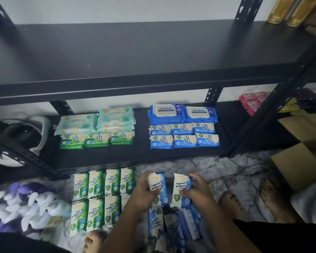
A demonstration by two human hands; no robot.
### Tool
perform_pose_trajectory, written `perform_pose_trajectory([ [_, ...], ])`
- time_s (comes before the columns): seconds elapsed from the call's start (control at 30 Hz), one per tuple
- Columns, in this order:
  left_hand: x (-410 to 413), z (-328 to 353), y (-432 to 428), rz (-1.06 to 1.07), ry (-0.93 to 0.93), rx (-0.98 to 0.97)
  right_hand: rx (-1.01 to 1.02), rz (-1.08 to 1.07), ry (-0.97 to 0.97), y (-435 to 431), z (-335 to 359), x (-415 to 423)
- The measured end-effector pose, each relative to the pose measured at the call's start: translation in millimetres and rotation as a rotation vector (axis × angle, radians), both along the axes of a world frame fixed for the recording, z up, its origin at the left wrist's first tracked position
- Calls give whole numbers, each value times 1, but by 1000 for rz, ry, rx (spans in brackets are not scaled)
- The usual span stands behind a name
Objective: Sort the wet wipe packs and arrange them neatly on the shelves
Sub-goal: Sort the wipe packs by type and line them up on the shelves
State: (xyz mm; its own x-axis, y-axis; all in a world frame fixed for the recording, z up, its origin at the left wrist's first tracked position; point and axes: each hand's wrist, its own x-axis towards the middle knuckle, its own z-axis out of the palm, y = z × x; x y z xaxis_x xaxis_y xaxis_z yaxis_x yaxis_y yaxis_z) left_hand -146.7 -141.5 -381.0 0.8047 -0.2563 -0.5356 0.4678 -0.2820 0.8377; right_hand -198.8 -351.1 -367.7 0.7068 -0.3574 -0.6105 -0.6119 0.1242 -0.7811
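Observation:
My left hand (pixel 144 192) grips one small blue wipe pack (pixel 158 187) and my right hand (pixel 199 192) grips another blue pack (pixel 181 189), both held upright just above the floor. Below them lies a loose pile of blue packs (pixel 173 227). To the left, green pine packs (pixel 102 198) stand in two rows on the floor. On the lower shelf (pixel 140 154), green packs (pixel 97 140) sit in front of pale teal packs (pixel 97 121), and small blue packs (pixel 184 136) in two rows sit in front of two large Antabax packs (pixel 182 112).
The upper black shelf (pixel 135 52) is bare except gold cans (pixel 290 10) at the far right. Cardboard boxes (pixel 299 161) stand on the right, pink packs (pixel 252 101) behind them. White and purple bottles (pixel 31 203) lie on the left. Bare feet (pixel 232 203) rest on the marble-patterned floor.

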Motion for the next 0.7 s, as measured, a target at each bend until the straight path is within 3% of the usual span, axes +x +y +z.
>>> perform_pose_trajectory([
  [0.23, 25, -24, 4, 72, -83, 160, -51, -7, 16, -6, -33, 25],
  [0.47, 75, -83, -4, 7, -182, 491, -171, 26, 82, -4, -85, 80],
  [0.7, 101, -146, -19, -25, -159, 433, -248, 92, 153, 3, -147, 121],
])
